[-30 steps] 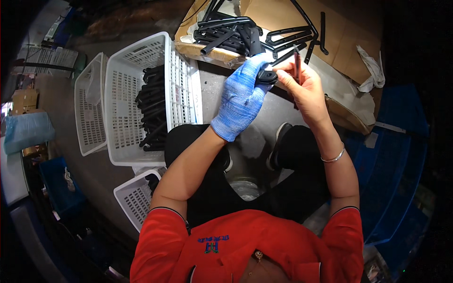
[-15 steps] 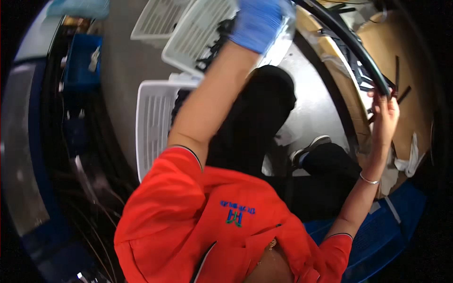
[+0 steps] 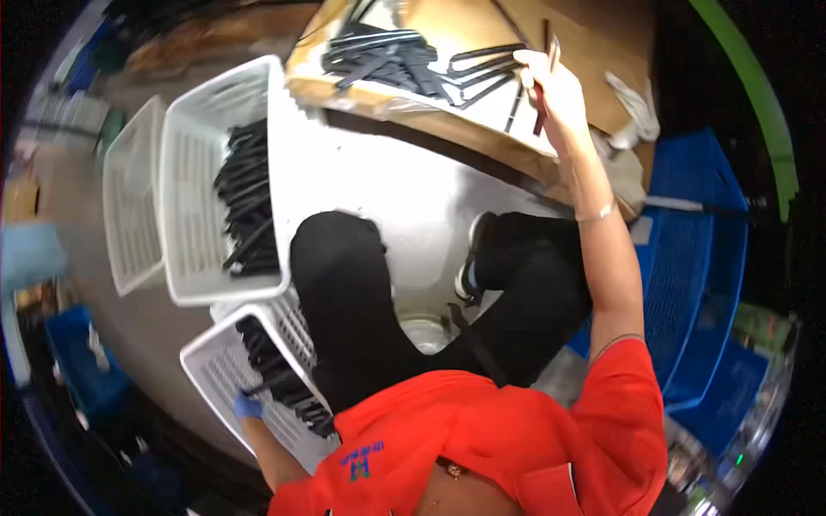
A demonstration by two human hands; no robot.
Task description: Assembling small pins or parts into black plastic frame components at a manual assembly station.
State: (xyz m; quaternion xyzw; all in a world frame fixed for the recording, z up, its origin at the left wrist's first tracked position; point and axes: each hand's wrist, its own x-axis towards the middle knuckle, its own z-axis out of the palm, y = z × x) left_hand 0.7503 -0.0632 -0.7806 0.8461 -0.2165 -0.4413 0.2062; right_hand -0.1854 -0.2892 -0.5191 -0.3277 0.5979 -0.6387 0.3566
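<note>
My left hand (image 3: 248, 405), in a blue glove, reaches into the nearer white basket (image 3: 206, 361) at lower left. Its fingers are closed on the end of a black strip (image 3: 258, 390), beside a row of similar black pieces (image 3: 280, 378). Up at the right, my bare right hand (image 3: 557, 96) is pinched around a slim dark reddish-brown strip (image 3: 540, 116). A small pale pointed thing shows at its fingertips, too blurred to name. Below that hand, several black strips (image 3: 486, 76) lie fanned out on the cardboard-covered work surface (image 3: 465, 21), next to a heap of black pieces (image 3: 387, 64).
A larger white basket (image 3: 185, 198) with many black pieces stands at left, another white basket (image 3: 129, 206) beyond it. White gloves (image 3: 632, 112) lie at the work surface's right side. Blue crates (image 3: 688, 258) stand at right. One black strip (image 3: 477, 344) lies by my thigh.
The view has turned. My gloved left hand has gone from the far side down into the nearer basket. My right hand no longer holds the long black tube and now grips a slim strip.
</note>
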